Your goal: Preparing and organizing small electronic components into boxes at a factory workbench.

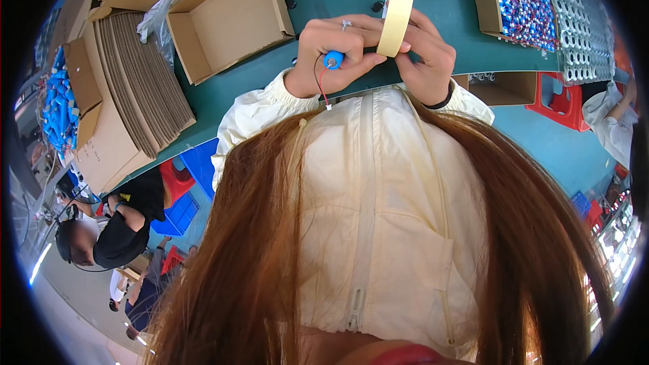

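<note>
My left hand [326, 42] is closed around a small blue cylindrical battery [333, 60], whose round end pokes out of the curled fingers. Thin red and black wires hang from it to a small white connector [328, 107] in front of my jacket. Fingers of this hand also reach across to a roll of cream masking tape [397, 13]. My right hand [429, 57] grips that roll from the other side, thumb and fingers bent at its lower edge. The roll stands on edge between both hands, above the green table [331, 1], and hides some fingertips.
An open cardboard box [233, 23] lies left of my hands, beside stacked cardboard sheets [138, 81]. Blue batteries [59, 111] fill a carton at far left. Wired batteries [520, 3] fill another at right, near a tray with round holes [580, 20]. Co-workers sit on both sides.
</note>
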A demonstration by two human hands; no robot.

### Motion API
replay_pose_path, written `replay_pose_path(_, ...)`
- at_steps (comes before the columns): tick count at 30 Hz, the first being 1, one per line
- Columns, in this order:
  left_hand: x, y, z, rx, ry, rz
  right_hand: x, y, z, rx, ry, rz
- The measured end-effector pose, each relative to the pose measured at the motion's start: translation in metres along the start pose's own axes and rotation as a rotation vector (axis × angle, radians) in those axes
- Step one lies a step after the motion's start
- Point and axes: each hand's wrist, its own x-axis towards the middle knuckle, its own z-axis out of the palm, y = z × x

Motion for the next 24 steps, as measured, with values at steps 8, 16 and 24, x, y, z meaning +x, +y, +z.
replay_pose_path(8,0.0006,-0.0017,0.0038,-0.025,0.002,0.038,0.0002,0.0049,0.0011,-0.021,0.025,-0.061)
replay_pose_path(16,-0.0041,-0.0085,0.0079,-0.054,-0.016,0.067,0.0026,0.0088,-0.0029,-0.144,0.036,-0.196)
replay_pose_path(24,-0.0060,-0.0101,0.0096,-0.055,-0.035,0.086,0.0016,0.0065,-0.0038,-0.166,0.062,-0.217)
